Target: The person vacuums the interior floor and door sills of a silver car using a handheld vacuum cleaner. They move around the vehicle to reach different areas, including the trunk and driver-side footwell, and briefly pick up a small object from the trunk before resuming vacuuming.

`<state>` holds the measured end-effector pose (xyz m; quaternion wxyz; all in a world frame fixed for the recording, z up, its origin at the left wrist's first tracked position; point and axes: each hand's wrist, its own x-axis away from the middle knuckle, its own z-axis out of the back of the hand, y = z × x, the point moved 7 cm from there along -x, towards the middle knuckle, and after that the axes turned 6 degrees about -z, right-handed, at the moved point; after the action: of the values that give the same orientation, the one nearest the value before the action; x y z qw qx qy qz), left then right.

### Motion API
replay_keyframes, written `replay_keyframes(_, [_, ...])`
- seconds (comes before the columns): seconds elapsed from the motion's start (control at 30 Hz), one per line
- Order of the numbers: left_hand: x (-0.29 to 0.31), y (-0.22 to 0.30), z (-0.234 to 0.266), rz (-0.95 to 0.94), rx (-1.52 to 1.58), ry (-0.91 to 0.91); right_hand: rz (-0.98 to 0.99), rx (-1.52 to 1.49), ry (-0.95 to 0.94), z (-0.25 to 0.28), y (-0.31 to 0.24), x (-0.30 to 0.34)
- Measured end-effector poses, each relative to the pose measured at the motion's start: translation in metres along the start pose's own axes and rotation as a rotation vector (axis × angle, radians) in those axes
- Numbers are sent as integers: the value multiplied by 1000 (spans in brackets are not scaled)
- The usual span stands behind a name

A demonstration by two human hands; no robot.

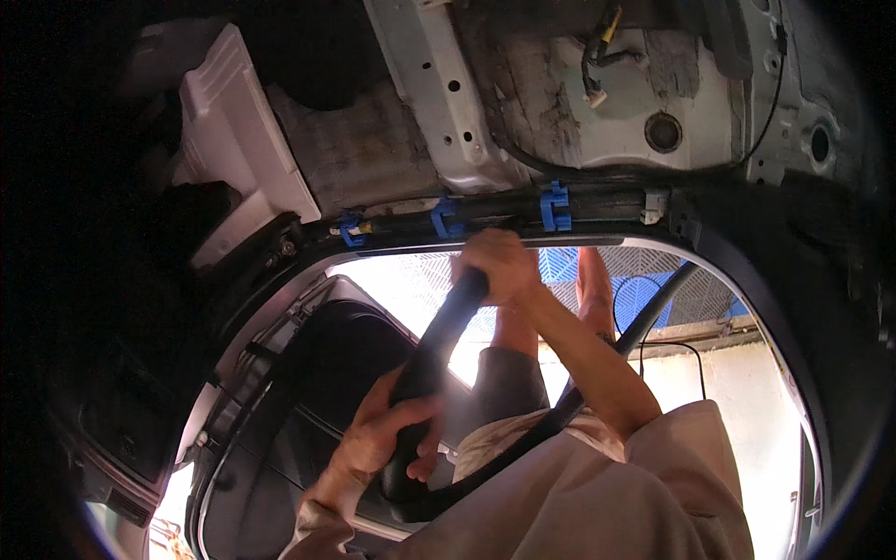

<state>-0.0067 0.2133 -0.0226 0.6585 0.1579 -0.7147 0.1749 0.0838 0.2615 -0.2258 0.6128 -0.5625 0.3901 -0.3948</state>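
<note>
A thick black hose point(443, 327), like a vacuum cleaner's, slants across the car's door opening. My right hand point(501, 266) is closed round its upper end, close to the door sill point(411, 245). Lower down, my left hand point(397, 434) wraps the same hose, its fingers slightly blurred. Below that hand the hose bends sharply and runs up to the right, across my clothing, to the opening's far right edge. Whatever the hose's tip touches is hidden behind my right hand. Blue clips point(556, 207) hold a dark wiring bundle along the sill, just beyond that hand.
Bare metal floor point(616, 112) with a loose wiring connector point(595, 97) lies beyond the sill. A pale trim panel point(247, 131) stands at the upper left. An open car door point(308, 401) is at the left. Blue and grey floor tiles point(644, 289) show outside, with a thin black cable point(686, 345).
</note>
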Motion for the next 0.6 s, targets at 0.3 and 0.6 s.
replay_keyframes(0.3, [3, -8, 4, -80, 192, 19, -15, -111, -173, -27, 3, -3])
replay_keyframes(0.6, [-4, -33, 24, -204, 272, 19, 82, -29, -323, -44, 8, 7])
